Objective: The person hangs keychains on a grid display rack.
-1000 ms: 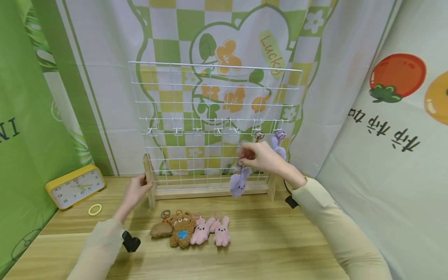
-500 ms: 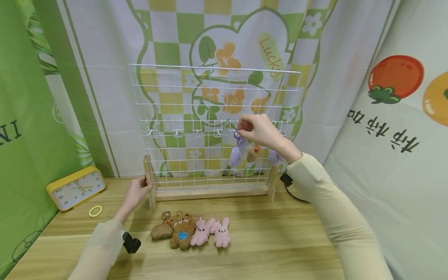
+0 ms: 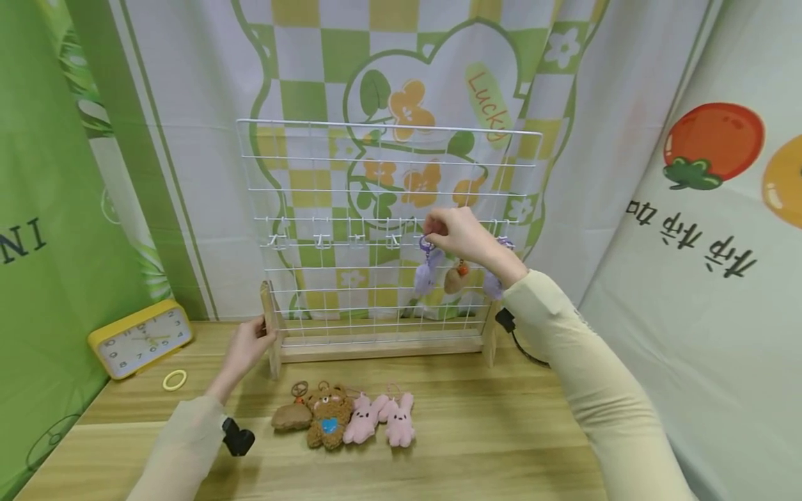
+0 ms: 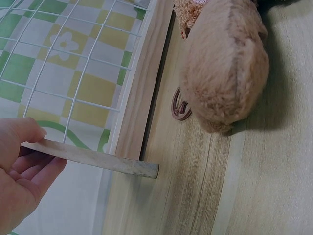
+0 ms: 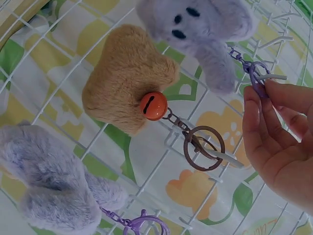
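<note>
Right wrist view: the upper purple plush (image 5: pixel 205 36) is being cropped by the top edge. Head view: the rightmost purple plush (image 3: pixel 493 286) is being partly obscured by the right forearm (image 3: pixel 557 334). Left wrist view: the left hand (image 4: pixel 19 171) is being cropped by the left edge.

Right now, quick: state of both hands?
Left hand: grip closed, holding the wooden rack upright.
Right hand: grip closed, pinching the purple plush bunny keychain by its ring.
</note>
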The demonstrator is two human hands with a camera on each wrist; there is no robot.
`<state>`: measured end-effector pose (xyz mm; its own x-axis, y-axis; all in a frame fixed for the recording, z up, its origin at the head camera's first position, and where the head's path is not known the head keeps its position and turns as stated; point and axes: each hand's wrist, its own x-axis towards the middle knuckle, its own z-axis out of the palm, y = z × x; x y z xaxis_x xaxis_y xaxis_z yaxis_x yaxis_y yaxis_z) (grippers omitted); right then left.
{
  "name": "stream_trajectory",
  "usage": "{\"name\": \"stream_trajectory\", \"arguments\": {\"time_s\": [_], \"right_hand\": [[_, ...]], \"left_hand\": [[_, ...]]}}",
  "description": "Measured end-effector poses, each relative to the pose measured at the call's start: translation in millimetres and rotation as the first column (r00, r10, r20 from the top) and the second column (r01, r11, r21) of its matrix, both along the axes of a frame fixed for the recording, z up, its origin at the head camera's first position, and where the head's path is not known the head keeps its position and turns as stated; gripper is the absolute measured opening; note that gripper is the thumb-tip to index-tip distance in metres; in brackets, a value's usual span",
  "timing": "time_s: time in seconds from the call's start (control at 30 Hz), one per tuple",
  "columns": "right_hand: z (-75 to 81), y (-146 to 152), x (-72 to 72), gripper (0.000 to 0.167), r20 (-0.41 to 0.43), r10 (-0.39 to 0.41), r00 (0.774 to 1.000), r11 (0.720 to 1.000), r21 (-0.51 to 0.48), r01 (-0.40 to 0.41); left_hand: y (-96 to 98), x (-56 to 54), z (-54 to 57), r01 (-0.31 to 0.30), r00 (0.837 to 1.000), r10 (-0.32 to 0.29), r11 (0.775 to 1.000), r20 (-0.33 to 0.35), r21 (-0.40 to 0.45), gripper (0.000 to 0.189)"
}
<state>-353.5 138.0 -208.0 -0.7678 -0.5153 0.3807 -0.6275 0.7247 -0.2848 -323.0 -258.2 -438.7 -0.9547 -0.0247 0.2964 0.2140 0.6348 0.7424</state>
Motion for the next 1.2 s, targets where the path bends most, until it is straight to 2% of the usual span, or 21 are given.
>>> {"name": "stream_trajectory", "arguments": {"time_s": [0.1, 0.27, 0.43, 0.6, 0.73, 0.83, 0.9, 1.07, 1.2], "right_hand": [[-0.8, 0.5, -1.7, 0.007, 0.012, -0.011, 1.0, 1.0, 0.001, 0.011], [-2.8, 1.0, -3.4, 0.007, 0.014, -0.007, 1.0, 1.0, 0.0, 0.007], [-2.5, 1.5, 1.2, 0.009, 0.009, -0.007, 1.0, 1.0, -0.003, 0.007], [-1.8, 5.4, 15.1, 0.009, -0.035, -0.008, 0.999, 1.0, -0.021, 0.008], [-10.5, 10.4, 33.0, 0.008, -0.061, 0.037, 0.997, 0.998, -0.052, -0.04], [-28.5, 11.4, 45.0, 0.008, -0.058, 0.1, 0.993, 0.992, -0.065, -0.103], [-46.8, 10.1, 49.7, 0.007, -0.049, 0.153, 0.987, 0.986, -0.059, -0.156], [-108.7, 1.8, 49.9, 0.005, 0.054, 0.249, 0.967, 0.969, -0.023, -0.248], [-162.6, -5.4, 41.9, 0.004, 0.179, 0.259, 0.949, 0.964, 0.013, -0.265]], "left_hand": [[0.5, -0.1, -0.1, -0.005, 1.0, 0.005, 1.0, -0.005, -0.008, 0.022], [-0.8, 0.3, 0.5, -0.001, 1.0, 0.001, 1.0, 0.008, 0.002, 0.033], [-1.0, 1.8, 0.7, -0.001, 1.0, 0.001, 1.0, 0.009, 0.0, 0.035], [-0.2, 2.1, 0.4, -0.001, 1.0, 0.001, 1.0, 0.006, 0.0, 0.035], [-0.2, -0.1, 0.0, 0.003, 1.0, -0.003, 1.0, 0.006, 0.002, 0.038], [-1.0, -1.7, 0.1, 0.009, 1.0, -0.009, 1.0, 0.007, 0.007, 0.039], [-1.2, -1.9, 0.7, 0.013, 1.0, -0.013, 1.0, 0.01, 0.009, 0.04], [-0.5, -0.9, 2.1, 0.01, 1.0, -0.01, 1.0, 0.02, 0.008, 0.041], [0.6, 0.1, 1.6, 0.006, 1.0, -0.006, 1.0, 0.02, 0.001, 0.04]]}}
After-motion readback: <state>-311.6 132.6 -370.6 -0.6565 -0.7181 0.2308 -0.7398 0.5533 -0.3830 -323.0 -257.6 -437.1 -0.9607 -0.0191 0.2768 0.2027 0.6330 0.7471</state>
